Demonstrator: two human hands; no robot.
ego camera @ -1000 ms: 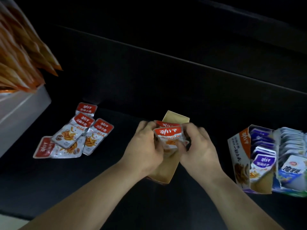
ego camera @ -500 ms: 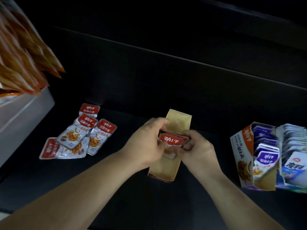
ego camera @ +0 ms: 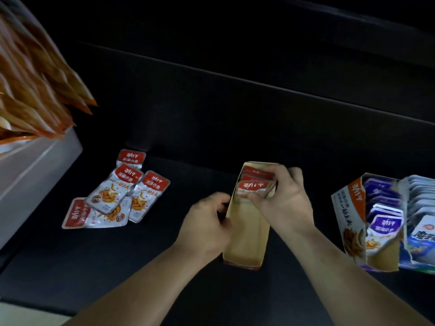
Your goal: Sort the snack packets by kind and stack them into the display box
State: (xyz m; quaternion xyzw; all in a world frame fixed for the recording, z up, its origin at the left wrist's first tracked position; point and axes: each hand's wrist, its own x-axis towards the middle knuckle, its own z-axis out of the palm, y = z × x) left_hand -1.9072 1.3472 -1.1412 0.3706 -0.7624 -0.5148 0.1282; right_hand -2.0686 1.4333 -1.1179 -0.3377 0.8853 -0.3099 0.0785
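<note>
Two hands: both are down at the display box (ego camera: 247, 234) in the lower middle of the frame, with bare forearms coming up from the bottom edge.
Left hand (ego camera: 207, 222): it sits on the box's left side, about halfway along, fingers curled onto that wall and gripping it.
Right hand (ego camera: 286, 196): it's back-up over the far end of the box, fingers and thumb pinched round a little stack of red packets (ego camera: 255, 188).
Red packets: they stand on edge inside the far end of the box, red bands up, front one facing the camera.
Writing on them: white logo on the red band, upside down from here, so I can't really read it.
Box direction: the long axis runs from the bottom of the frame toward the top, leaning a bit right. The open side faces up and the near half is bare brown cardboard.
Loose packets (ego camera: 113, 191): four or five overlap in a flat pile at lower left, well apart from the box. They're silver with a red band that reads 深海小鱼 in white.
Second box (ego camera: 348, 208): at the right edge, orange and white side with printed characters, holding purple-topped packets (ego camera: 386, 224) on edge.
Blue carton (ego camera: 421, 245): just right of that, partly cut off.
Upper left: blurry orange bags (ego camera: 35, 90) hang over a white ledge (ego camera: 35, 170).
Surface: everything sits on a dark surface (ego camera: 153, 267).
</note>
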